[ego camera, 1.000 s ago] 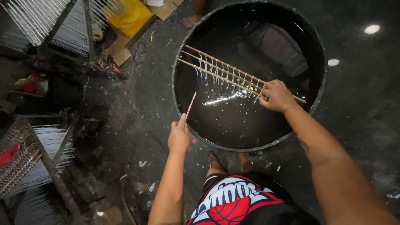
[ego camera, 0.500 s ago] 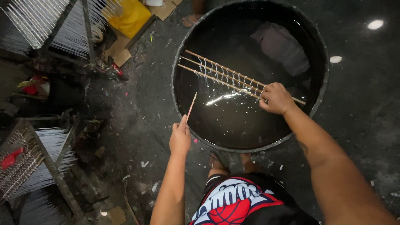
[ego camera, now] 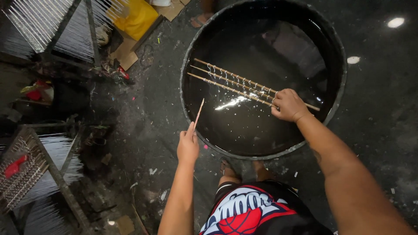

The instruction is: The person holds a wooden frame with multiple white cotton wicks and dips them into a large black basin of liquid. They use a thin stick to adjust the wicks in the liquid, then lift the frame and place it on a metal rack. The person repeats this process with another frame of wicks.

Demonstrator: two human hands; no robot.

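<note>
Nearest, at 6 o'clock, I see dark shorts (ego camera: pixel 248 213) with a red and white print, and two sandalled feet (ego camera: pixel 244 167) just short of the tub. Left hand (ego camera: pixel 188 146) is closed on the lower end of a single thin stick (ego camera: pixel 199 114), which points up toward 12 o'clock, its tip over the near-left rim. Right hand (ego camera: pixel 288 105) is clenched round a bundle of long sticks (ego camera: pixel 235 85) at their 3 o'clock end; the sticks run out toward 10 o'clock, fanned slightly apart, just above the dark liquid, with small loops or hooks hanging along them. Round black tub (ego camera: pixel 187 109) holds dark, reflective liquid. Wet dark floor (ego camera: pixel 148 126) around it carries scattered scraps. At 9 o'clock stands a rack of pale thin rods (ego camera: pixel 48 161); at 11 o'clock, farther off, a second rack (ego camera: pixel 48 26), with a yellow bag (ego camera: pixel 137 19) on flattened cardboard (ego camera: pixel 126 52) beside it.
</note>
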